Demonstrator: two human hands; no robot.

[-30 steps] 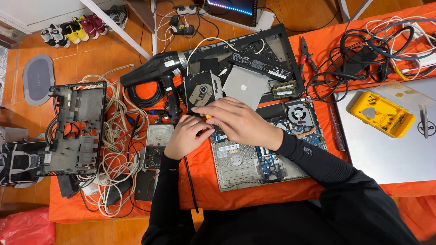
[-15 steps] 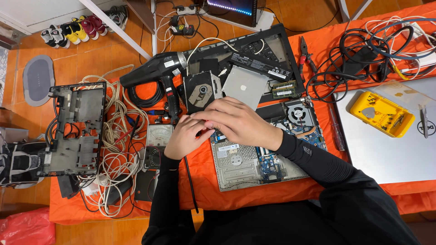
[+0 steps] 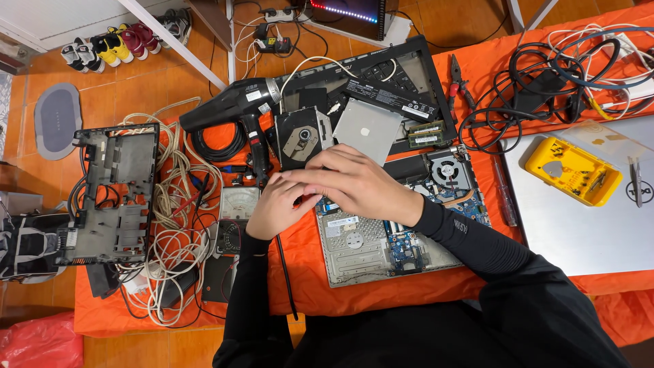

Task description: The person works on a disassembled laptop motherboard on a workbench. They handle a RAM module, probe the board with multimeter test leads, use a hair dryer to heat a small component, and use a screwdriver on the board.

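Note:
My left hand [image 3: 276,204] and my right hand [image 3: 357,184] meet over the upper left corner of an opened laptop base [image 3: 368,249] with its circuit board and fan [image 3: 446,168] bare. The right hand lies flat on top, its fingers reaching left over the curled fingers of the left hand. Whatever sits between the fingers is hidden. Just above the hands lie a removed optical drive [image 3: 302,140] and a silver metal plate [image 3: 368,126]. An analog meter [image 3: 238,203] lies just left of my left hand.
A black heat gun [image 3: 225,109], a black laptop frame [image 3: 409,75], pliers [image 3: 455,82] and tangled cables [image 3: 531,88] lie at the back. At right are a yellow parts case [image 3: 572,170] and a closed silver laptop [image 3: 586,232]. At left are a stripped black chassis [image 3: 112,197] and white cords [image 3: 177,204].
My right hand has settled lower over my left hand. The small yellow-orange tip seen between the fingers a second ago is now covered.

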